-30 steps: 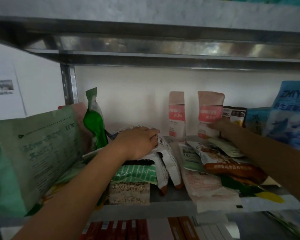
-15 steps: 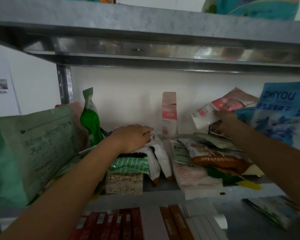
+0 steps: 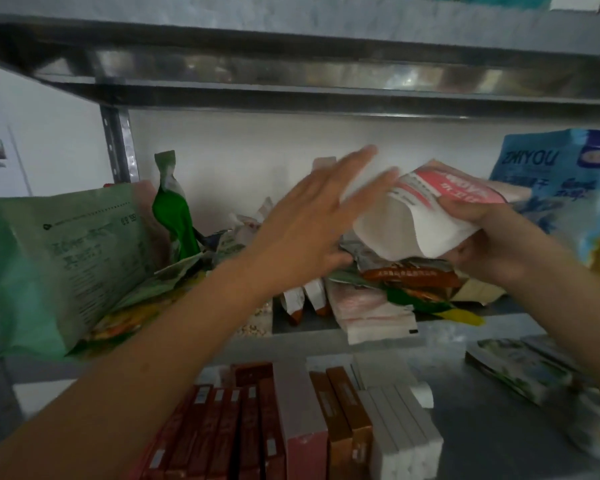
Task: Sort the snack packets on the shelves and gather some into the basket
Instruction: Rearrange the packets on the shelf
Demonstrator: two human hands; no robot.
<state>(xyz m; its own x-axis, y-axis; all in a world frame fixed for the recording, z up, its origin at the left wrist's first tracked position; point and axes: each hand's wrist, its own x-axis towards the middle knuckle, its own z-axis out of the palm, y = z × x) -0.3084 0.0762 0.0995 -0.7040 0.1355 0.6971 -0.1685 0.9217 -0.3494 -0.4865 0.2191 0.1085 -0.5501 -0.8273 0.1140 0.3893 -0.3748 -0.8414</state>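
Gripping pink-and-white pouch [image 3: 413,230] by one end, right hand [image 3: 492,244] held it over the heap [image 3: 413,285], right of shelf [image 3: 465,330]; left hand [image 3: 312,230] flat, fingers [image 3: 347,164] spread, blurred, maybe touching. Risk was slip: dropped pouch could shove heap off near edge.

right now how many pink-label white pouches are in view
2. One pink-label white pouch is gripped in the right hand; the second pouch stands at the back of the shelf, mostly hidden behind the open left hand. Others may be buried in the pile.
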